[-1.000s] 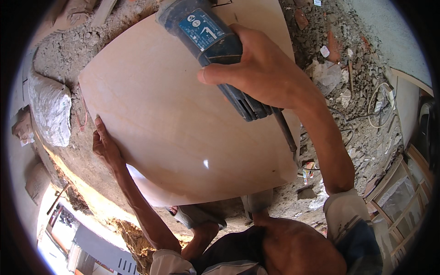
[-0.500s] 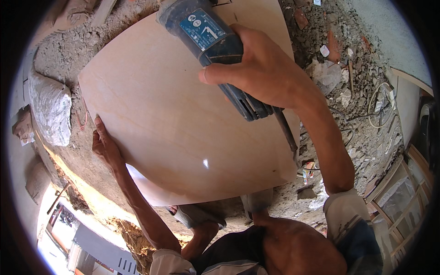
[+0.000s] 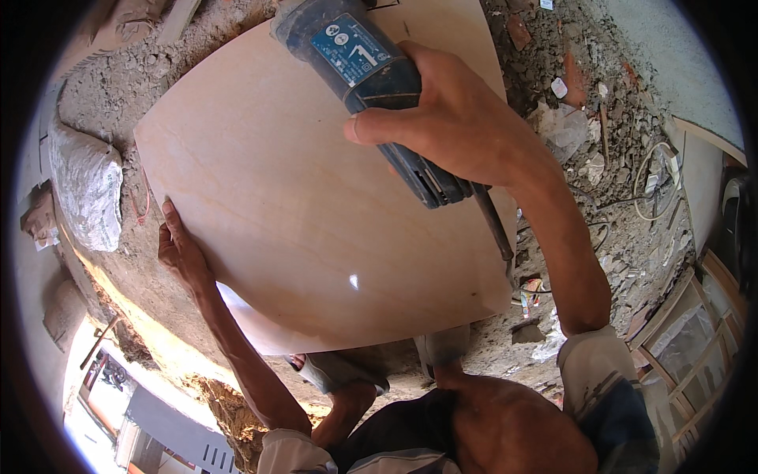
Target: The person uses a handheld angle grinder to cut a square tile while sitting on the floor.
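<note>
A large glossy cream tile [image 3: 260, 205] with faint veins spreads in front of me, its near edge above my feet. My right hand [image 3: 442, 118] is wrapped round the body of a blue-black angle grinder [image 3: 355, 59], over the tile's far right part. The grinder's front end runs past the top of the picture, so its disc is hidden. From its rear a dark power cord [image 3: 493, 225] hangs down across the tile's right side. My left hand [image 3: 183, 249] grips the tile's left edge, thumb on the top face and fingers curled at the rim.
Rough ground with rubble [image 3: 624, 158] lies right of the tile, with a crumpled clear plastic bag [image 3: 562, 130] and a loop of pale cable [image 3: 638, 186]. At the left rests a whitish sack [image 3: 87, 189]. Wooden frames [image 3: 703, 332] lean at the lower right.
</note>
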Motion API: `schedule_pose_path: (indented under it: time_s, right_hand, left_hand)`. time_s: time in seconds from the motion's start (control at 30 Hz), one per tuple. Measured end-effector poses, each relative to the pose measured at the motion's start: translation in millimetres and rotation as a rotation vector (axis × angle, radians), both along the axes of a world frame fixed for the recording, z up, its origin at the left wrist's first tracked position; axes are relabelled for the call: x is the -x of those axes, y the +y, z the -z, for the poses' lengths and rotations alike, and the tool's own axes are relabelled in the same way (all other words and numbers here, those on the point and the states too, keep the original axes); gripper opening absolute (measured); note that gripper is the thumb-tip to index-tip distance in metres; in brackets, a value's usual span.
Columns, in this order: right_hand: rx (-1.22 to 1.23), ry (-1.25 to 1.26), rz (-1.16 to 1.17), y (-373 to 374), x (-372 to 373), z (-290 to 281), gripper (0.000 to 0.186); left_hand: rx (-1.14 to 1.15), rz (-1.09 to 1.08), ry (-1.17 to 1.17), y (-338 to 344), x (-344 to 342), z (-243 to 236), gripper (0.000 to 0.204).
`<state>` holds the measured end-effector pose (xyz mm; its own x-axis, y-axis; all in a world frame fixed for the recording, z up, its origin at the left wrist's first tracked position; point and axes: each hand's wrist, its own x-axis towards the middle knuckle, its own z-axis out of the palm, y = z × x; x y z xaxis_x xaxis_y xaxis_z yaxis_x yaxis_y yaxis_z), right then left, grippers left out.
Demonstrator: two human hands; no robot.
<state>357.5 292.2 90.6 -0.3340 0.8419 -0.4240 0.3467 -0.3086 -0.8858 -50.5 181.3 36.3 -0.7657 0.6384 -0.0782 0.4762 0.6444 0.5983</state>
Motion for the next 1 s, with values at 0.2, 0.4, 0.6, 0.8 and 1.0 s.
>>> schedule_pose_path:
  time_s: [0.2, 0.4, 0.6, 0.8, 1.0]
  right_hand:
    - [0.008, -0.001, 0.007, -1.0, -0.8, 0.9, 0.053]
    - [-0.065, -0.019, 0.023, -2.4, 0.7, 3.7, 0.053]
    - [-0.084, 0.003, 0.056, -1.9, 5.0, -18.4, 0.05]
    - [-0.117, 0.023, 0.125, -1.8, 7.1, -16.7, 0.054]
    - [-0.102, -0.07, 0.078, -0.9, 9.3, -17.4, 0.053]
  left_hand:
    - [0.028, -0.004, -0.021, 1.0, -0.8, -1.2, 0.073]
    - [0.019, -0.011, 0.023, 2.1, -2.6, -0.2, 0.074]
    - [0.001, 0.004, 0.001, -3.2, 0.1, 1.2, 0.073]
    - [0.077, -0.048, -0.054, -9.7, 2.6, 0.4, 0.077]
    - [0.068, -0.035, -0.05, -11.7, 3.0, 3.4, 0.079]
